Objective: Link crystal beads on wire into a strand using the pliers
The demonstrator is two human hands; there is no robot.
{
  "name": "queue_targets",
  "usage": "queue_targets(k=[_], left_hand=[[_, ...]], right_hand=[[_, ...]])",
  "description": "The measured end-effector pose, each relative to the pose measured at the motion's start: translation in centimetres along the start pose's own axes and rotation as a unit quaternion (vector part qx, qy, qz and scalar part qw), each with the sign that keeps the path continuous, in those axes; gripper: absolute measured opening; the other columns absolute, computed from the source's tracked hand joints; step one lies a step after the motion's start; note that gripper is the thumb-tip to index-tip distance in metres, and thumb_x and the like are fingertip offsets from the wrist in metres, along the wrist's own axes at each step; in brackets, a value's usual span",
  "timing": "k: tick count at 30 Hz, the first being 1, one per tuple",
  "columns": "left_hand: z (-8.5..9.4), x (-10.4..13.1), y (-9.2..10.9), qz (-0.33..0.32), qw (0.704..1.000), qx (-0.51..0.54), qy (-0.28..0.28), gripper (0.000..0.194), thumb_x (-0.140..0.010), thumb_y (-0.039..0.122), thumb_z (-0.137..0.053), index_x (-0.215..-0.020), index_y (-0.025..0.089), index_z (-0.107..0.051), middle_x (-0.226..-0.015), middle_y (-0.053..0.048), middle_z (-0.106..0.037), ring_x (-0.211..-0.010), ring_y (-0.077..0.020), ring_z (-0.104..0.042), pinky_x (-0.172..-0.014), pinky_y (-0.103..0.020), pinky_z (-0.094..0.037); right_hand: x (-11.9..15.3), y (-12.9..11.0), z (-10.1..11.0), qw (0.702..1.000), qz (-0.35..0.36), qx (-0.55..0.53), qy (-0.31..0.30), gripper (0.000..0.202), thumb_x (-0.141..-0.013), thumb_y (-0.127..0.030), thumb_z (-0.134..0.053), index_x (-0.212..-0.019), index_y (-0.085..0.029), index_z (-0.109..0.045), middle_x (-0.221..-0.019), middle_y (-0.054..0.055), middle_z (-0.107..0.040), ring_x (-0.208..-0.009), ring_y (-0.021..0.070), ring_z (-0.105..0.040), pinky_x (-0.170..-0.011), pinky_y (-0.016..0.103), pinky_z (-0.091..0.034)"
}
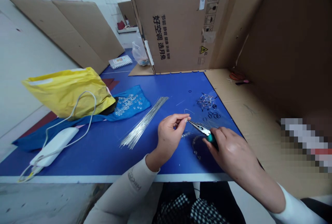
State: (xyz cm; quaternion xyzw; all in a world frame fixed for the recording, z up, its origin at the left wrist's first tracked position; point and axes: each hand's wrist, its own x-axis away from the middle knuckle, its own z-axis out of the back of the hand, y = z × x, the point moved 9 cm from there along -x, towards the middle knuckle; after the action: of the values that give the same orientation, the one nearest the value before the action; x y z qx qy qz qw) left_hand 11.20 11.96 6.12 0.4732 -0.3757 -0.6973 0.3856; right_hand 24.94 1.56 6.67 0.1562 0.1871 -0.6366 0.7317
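Note:
My left hand (168,132) pinches the end of a thin metal wire (190,110) between thumb and forefinger; a curved length of it sticks up past the fingertips. My right hand (233,148) is wrapped around needle-nose pliers (203,129) with green handles. The plier tips meet the left fingertips, and whether the jaws close on the wire is too small to tell. Below the pliers lies a curved string of clear beads (195,144). To the left of my hands is a bundle of straight silver wires (146,122).
Clear beads (128,103) lie on a blue cloth (142,96) beside a yellow bag (70,91). A white power strip (57,146) with its cord is at left. Dark rings (214,114) and a beaded wire cluster (206,102) lie right. A large cardboard box (181,37) stands behind.

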Motion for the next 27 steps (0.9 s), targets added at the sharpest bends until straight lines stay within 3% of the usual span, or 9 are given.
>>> queue_targets(k=[6,9,14,27], left_hand=[[-0.5,0.1,-2.0,0.083,0.987,0.14,0.003,0.01,-0.086,0.022,-0.063,-0.095,0.018,-0.064,-0.088,-0.006,-0.075,-0.078,-0.0141,-0.067,-0.067,-0.025,-0.049],[-0.8,-0.1,-2.5,0.114,0.976,0.185,-0.005,0.02,-0.084,0.02,-0.065,-0.102,0.018,-0.057,-0.083,-0.004,-0.073,-0.069,-0.0109,-0.062,-0.061,-0.022,-0.045],[-1.5,-0.4,-3.2,0.17,0.963,0.207,-0.039,0.012,-0.079,0.025,-0.067,-0.087,0.016,-0.065,-0.077,-0.003,-0.067,-0.056,-0.0071,-0.05,-0.05,-0.02,-0.037],[-1.9,0.3,-3.4,0.238,0.901,0.362,-0.016,0.018,-0.078,0.023,-0.069,-0.084,0.017,-0.054,-0.078,-0.001,-0.062,-0.053,-0.0043,-0.045,-0.048,-0.019,-0.03]], right_hand=[[0.3,-0.6,-0.5,1.0,-0.004,0.005,0.01,0.027,-0.096,-0.037,-0.049,-0.089,-0.014,-0.061,-0.075,0.01,-0.06,-0.069,0.0229,-0.054,-0.064,0.035,-0.041],[0.2,-0.6,-0.6,1.0,-0.001,0.012,0.003,0.027,-0.095,-0.036,-0.05,-0.09,-0.013,-0.062,-0.076,0.01,-0.06,-0.069,0.0232,-0.054,-0.064,0.036,-0.04],[-0.1,-0.5,-0.4,1.0,0.011,0.027,-0.001,0.026,-0.095,-0.036,-0.051,-0.089,-0.013,-0.063,-0.075,0.011,-0.06,-0.07,0.0238,-0.054,-0.065,0.036,-0.04],[0.1,-1.0,-1.9,0.997,-0.012,-0.045,0.064,0.023,-0.095,-0.033,-0.054,-0.099,-0.012,-0.06,-0.08,0.011,-0.063,-0.073,0.0233,-0.056,-0.067,0.034,-0.044]])
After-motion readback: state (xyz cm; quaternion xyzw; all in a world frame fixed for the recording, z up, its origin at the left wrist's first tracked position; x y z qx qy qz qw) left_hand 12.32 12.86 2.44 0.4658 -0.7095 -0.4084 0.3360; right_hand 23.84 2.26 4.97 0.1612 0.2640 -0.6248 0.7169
